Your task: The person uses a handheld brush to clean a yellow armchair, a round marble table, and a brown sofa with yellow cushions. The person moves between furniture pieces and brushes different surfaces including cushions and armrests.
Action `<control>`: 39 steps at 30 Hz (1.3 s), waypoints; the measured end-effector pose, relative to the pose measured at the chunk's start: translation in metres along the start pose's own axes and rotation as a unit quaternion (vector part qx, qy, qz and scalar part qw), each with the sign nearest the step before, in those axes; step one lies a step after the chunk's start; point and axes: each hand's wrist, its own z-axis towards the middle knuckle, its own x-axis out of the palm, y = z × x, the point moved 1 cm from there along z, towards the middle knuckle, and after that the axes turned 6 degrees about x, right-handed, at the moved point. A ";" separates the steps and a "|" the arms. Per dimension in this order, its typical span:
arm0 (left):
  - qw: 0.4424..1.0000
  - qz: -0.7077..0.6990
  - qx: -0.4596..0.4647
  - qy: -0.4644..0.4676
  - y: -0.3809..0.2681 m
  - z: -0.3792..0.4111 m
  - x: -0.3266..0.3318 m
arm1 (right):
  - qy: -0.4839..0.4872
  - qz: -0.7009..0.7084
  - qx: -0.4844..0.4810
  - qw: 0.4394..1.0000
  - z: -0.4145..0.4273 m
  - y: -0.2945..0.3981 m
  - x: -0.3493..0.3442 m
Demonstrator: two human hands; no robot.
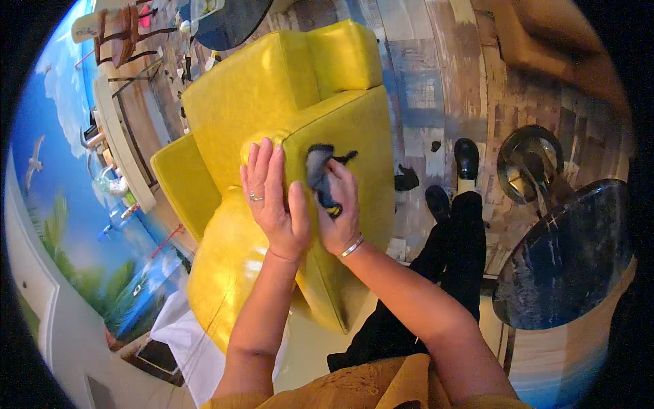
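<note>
A yellow leather-look upholstered sofa or armchair (240,97) lies before me, its seams and padded parts showing. My left hand (271,204), with a ring on one finger, rests flat across the cover near a seamed edge, thumb apart. Just beside it, my right hand (340,214) grips a grey and black hand tool (319,166) against the yellow side panel (363,153). The tool is blurred and partly covered by my fingers, so its exact kind cannot be told. A silver bracelet circles my right wrist. The rounded yellow cushion (230,250) bulges under my left forearm.
My black shoes (466,158) stand on the wood-plank floor (419,97), near a dark scrap (406,178). A round dark table (562,266) with a shiny base is at right. Goods crowd a bench (120,143) at left; white sheeting (189,337) lies below the cushion.
</note>
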 end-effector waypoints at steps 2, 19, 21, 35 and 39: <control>1.000 0.001 -0.002 -0.006 0.001 -0.005 0.000 | -0.004 0.016 0.030 0.999 -0.002 -0.013 -0.003; 1.000 0.003 0.016 -0.026 0.007 -0.002 0.018 | 0.043 0.066 0.004 0.997 0.054 -0.027 -0.009; 0.999 -0.004 0.021 -0.027 0.008 -0.004 0.017 | 0.037 0.116 -0.038 0.992 0.048 -0.002 -0.012; 0.995 0.075 0.052 0.028 0.000 0.000 0.015 | -0.009 0.168 -0.017 0.986 0.084 -0.042 -0.001; 0.999 0.037 0.028 0.023 0.000 -0.002 0.017 | 0.003 0.209 -0.031 0.977 0.072 -0.029 0.002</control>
